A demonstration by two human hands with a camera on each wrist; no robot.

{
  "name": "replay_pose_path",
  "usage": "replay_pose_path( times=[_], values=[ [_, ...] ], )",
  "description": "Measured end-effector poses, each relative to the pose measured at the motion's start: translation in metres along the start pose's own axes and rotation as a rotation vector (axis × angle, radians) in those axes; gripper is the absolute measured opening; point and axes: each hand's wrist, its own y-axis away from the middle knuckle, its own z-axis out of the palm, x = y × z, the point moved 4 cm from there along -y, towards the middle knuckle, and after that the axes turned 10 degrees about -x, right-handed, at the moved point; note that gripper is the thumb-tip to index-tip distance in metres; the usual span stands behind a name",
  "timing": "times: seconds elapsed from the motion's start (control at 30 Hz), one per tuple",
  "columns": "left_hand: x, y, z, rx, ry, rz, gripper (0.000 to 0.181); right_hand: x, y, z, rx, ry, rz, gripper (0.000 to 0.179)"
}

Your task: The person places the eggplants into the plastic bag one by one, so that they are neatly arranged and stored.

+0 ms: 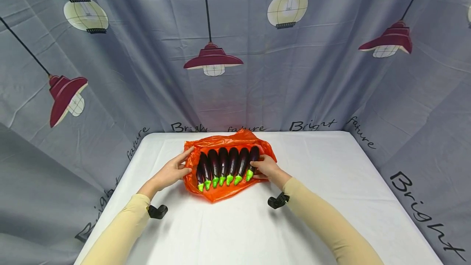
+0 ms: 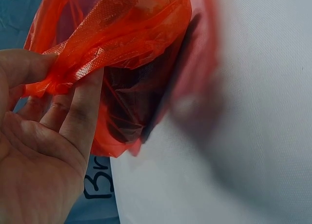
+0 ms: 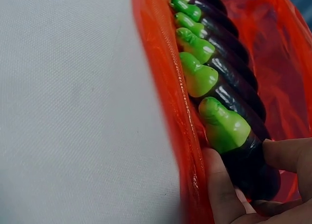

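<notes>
A row of several dark eggplants [image 1: 232, 162] with bright green stem ends lies side by side on an orange-red plastic bag [image 1: 215, 196]. At the bag's left side, my left hand [image 1: 173, 171] pinches its edge. The left wrist view shows the gathered plastic [image 2: 131, 27] between thumb and fingers, with dark shapes showing through the film. My right hand [image 1: 271, 170] grips the rightmost eggplant [image 3: 248, 168], thumb on one side and fingers on the other. That eggplant leans against its neighbour, its green end [image 3: 225, 126] toward the bag's near edge.
Under the bag is a white-covered table [image 1: 228, 232]. A grey-blue curtain [image 1: 165, 85] printed with lamps and lettering hangs behind it and at both sides. Each wrist wears a small black camera mount, on the left [image 1: 157, 212] and on the right [image 1: 278, 201].
</notes>
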Motion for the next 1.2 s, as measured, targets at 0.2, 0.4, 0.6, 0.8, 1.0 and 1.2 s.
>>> replay_pose_path(
  times=[0.2,0.4,0.6,0.8,1.0,1.2],
  values=[
    [0.002,0.002,-0.001,0.001,-0.006,-0.010,0.078,0.000,0.001,0.000,0.005,0.043,-0.007,0.059],
    [0.002,0.003,-0.002,0.000,-0.007,-0.005,0.077,-0.001,0.002,0.002,0.034,0.103,-0.011,0.066],
    [0.003,0.005,-0.001,0.002,-0.001,-0.004,0.076,0.000,0.003,0.002,0.051,0.143,-0.011,0.067],
    [0.001,0.006,-0.001,0.001,-0.005,-0.004,0.077,0.001,0.005,0.003,0.043,0.158,-0.018,0.064],
    [0.001,0.005,0.000,-0.003,-0.010,-0.001,0.077,-0.007,0.017,0.000,-0.013,0.141,-0.031,0.066],
    [0.003,0.005,0.002,0.002,-0.025,-0.018,0.077,-0.011,0.028,-0.008,-0.061,0.139,-0.047,0.071]
  ],
)
